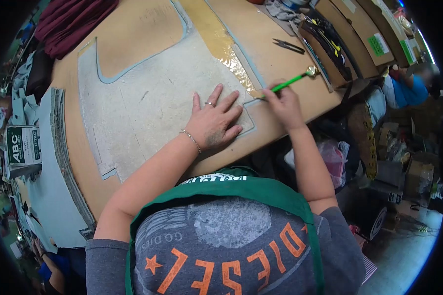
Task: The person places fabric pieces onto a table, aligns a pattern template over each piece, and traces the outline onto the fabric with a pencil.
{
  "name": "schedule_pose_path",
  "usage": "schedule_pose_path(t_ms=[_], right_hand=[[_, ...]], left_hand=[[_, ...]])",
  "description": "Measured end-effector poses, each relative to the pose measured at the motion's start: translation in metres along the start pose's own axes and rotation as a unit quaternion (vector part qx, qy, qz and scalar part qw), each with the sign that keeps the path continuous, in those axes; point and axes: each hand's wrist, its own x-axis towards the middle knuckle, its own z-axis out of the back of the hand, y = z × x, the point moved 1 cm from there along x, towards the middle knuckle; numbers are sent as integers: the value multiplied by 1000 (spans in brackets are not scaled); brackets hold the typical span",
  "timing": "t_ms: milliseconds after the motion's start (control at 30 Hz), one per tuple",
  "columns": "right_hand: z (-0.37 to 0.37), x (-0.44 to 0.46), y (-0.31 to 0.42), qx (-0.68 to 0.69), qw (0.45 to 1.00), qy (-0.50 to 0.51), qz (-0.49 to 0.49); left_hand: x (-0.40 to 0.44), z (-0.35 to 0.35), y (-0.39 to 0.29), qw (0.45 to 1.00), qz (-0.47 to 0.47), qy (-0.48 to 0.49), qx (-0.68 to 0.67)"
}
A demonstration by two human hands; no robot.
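A large grey sheet pattern with blue-chalked edges and a deep curved cutout lies flat on the table. My left hand, fingers spread, presses on the pattern near its right end. Shiny yellow tape runs along its upper right side. My right hand pinches a slim green marking pencil, its lower tip at the pattern's edge beside the tape. Whether the round gold-coloured piece at the pencil's upper end is joined to it, I cannot tell.
Black thread snips lie beyond my right hand, near a cardboard box of tools. Dark red cloth sits at the far left. Stacked grey sheets and an ABC box are left. Other people appear at both sides.
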Motion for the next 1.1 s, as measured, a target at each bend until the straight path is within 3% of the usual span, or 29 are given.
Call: schedule_pose_path(t_ms=[67, 233, 333, 367, 500, 600, 633, 733, 767, 867, 1100], right_hand=[[11, 4, -2, -2, 999, -24, -21], [-3, 2, 3, -26, 998, 22, 54], [29, 8, 11, -116, 992, -39, -7], [34, 10, 7, -135, 989, -41, 39], [15, 9, 24, 119, 991, -61, -2], [3, 7, 19, 118, 991, -61, -1], [1, 5, 16, 136, 989, -59, -5], [-6, 1, 12, 174, 982, -65, -37], [-9, 1, 18, 180, 979, -75, -54], [-32, 8, 34, 202, 975, -66, -63], [-144, 26, 91, 220, 971, 88, -18]], left_hand=[[0, 1, 0, 1000, 3, 4, -4], [0, 2, -1, 1000, -1, 2, -2], [-3, 1, -1, 1000, -3, 1, -9], [-3, -1, -1, 1000, -4, -3, -8], [-7, 8, 5, 997, -9, -19, -72], [-13, -5, 37, 906, -20, -254, -338], [-25, -2, 47, 885, 17, -298, -358], [-82, 22, 75, 897, 107, -338, -263], [-101, 24, 89, 917, 107, -355, -149], [-150, 44, 96, 918, 194, -336, -86], [-195, 46, 98, 930, 211, -289, -89]])
